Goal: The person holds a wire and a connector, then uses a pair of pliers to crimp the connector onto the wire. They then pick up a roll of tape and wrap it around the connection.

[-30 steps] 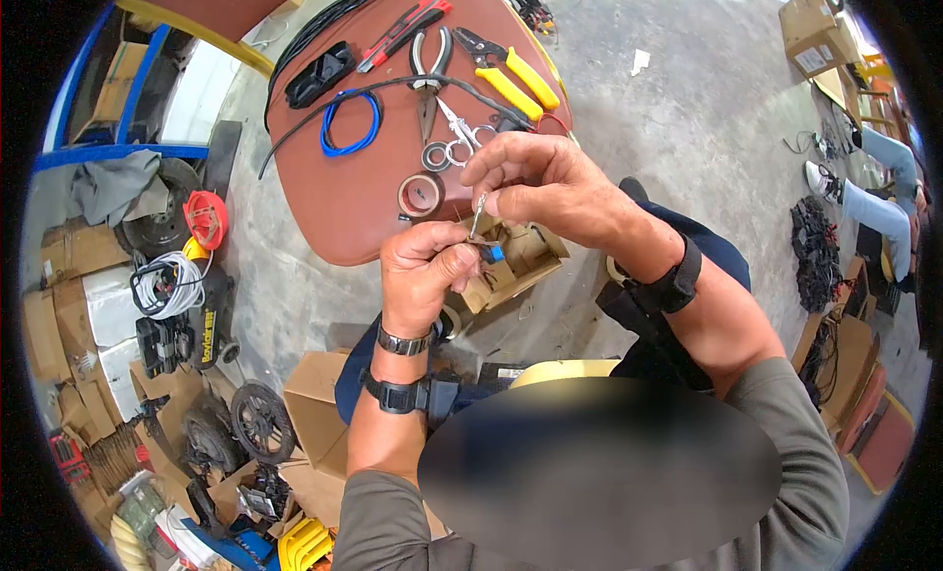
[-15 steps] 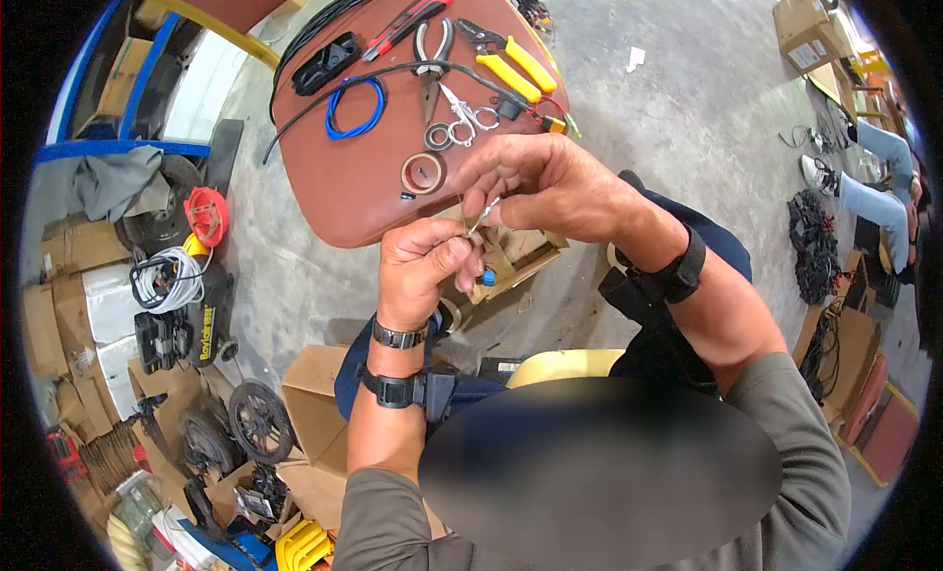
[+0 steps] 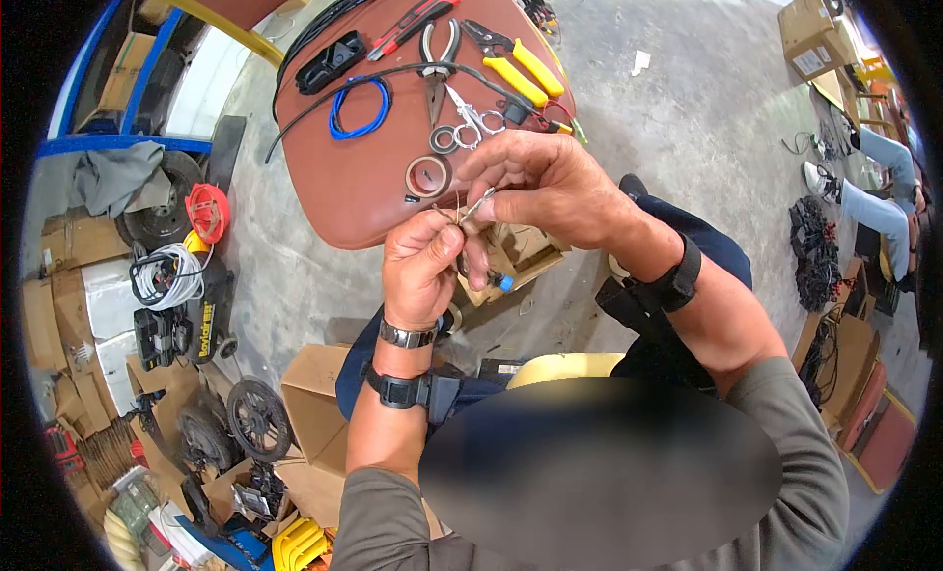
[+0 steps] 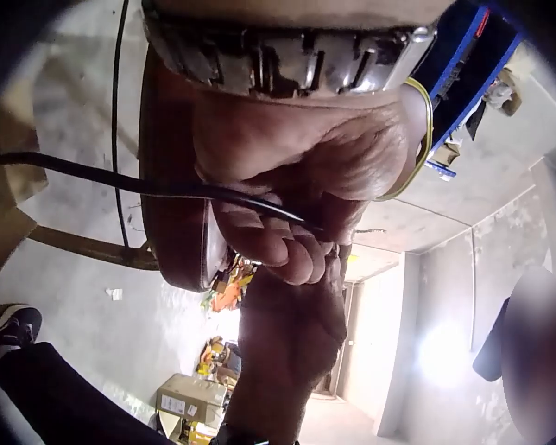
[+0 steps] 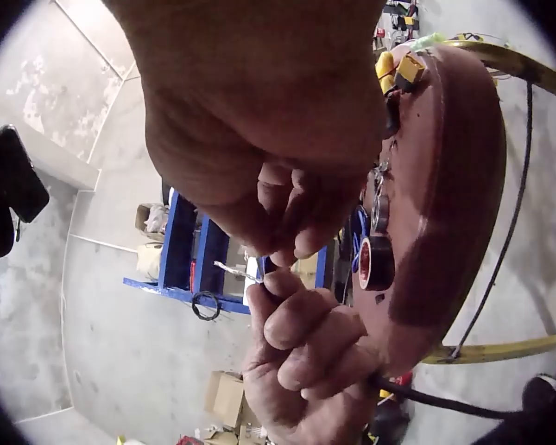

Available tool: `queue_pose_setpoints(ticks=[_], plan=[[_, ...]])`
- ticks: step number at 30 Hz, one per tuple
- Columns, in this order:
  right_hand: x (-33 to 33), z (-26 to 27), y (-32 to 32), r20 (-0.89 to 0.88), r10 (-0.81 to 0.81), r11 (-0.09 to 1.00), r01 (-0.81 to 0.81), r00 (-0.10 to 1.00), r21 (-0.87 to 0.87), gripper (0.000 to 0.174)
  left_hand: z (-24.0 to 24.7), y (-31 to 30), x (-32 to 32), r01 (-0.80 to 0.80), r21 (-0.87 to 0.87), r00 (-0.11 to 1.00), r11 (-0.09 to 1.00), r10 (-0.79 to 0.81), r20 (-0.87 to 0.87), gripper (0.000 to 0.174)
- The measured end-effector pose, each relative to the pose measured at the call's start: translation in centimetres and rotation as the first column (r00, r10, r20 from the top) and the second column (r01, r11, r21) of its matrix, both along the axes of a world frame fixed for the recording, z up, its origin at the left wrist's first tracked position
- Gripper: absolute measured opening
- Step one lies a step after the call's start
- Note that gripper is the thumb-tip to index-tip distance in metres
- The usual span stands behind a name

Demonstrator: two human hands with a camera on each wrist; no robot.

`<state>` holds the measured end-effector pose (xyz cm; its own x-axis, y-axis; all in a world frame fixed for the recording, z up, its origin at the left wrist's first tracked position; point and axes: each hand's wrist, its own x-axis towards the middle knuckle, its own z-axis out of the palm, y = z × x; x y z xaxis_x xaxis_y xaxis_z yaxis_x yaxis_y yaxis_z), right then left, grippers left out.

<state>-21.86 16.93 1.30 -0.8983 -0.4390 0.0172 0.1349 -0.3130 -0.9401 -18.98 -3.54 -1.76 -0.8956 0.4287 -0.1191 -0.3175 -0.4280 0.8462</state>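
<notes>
Above the near edge of a padded brown seat point(image 3: 339, 208), both hands meet at a thin silvery wire point(image 3: 478, 204). My left hand point(image 3: 417, 262) grips a black cable point(image 4: 176, 189), which runs across the palm in the left wrist view. Thumb and fingertips of my right hand point(image 3: 555, 188) pinch the silvery wire, its pale end point(image 5: 236, 271) sticking out beside them in the right wrist view. A small blue piece point(image 3: 505, 283) shows just below the left fingers. Fingers hide the place where wire and cable come together.
On the seat lie a tape roll point(image 3: 428, 177), scissors point(image 3: 470, 119), pliers point(image 3: 435, 75), yellow-handled wire strippers point(image 3: 516, 65), a red utility knife point(image 3: 415, 23), a blue wire coil point(image 3: 360, 108) and a black tray point(image 3: 331, 62). A cardboard box point(image 3: 530, 269) sits below the hands.
The silvery wire has gone from nearly upright to slanting up to the right, still between the hands. The blue piece has shifted slightly right and down.
</notes>
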Motion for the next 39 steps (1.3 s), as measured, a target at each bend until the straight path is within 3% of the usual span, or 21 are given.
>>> queue_pose_setpoints(ticks=[11,23,29,32,35,39], plan=[[0.3,-0.3,-0.6,-0.198,-0.104,0.978,0.137,0.975,0.157,0.036,-0.4,0.2,-0.1,0.007,0.089,0.997,0.996,-0.014,0.080,0.023],[0.2,-0.7,-1.2,-0.001,-0.105,0.989,0.105,0.994,0.109,0.030,-1.1,0.6,0.1,-0.097,0.037,0.994,0.995,0.099,-0.038,0.016],[0.3,-0.8,-1.0,0.011,-0.084,0.993,0.083,0.996,0.081,0.033,-1.4,0.6,0.1,-0.146,-0.044,0.987,0.988,0.142,-0.075,0.014],[0.3,-0.8,-1.2,0.042,-0.059,0.998,0.060,0.997,-0.012,0.034,-1.4,0.6,0.1,-0.121,-0.026,0.991,0.992,0.119,-0.059,0.014],[0.1,-1.3,-1.2,-0.009,-0.138,0.988,0.138,0.990,0.074,0.034,-1.5,0.6,0.1,-0.119,-0.034,0.991,0.992,0.117,-0.060,0.014],[0.0,-0.7,-0.9,0.017,-0.152,0.986,0.150,0.988,0.066,0.036,-1.5,0.5,0.1,-0.109,-0.064,0.992,0.992,0.105,-0.068,0.014]])
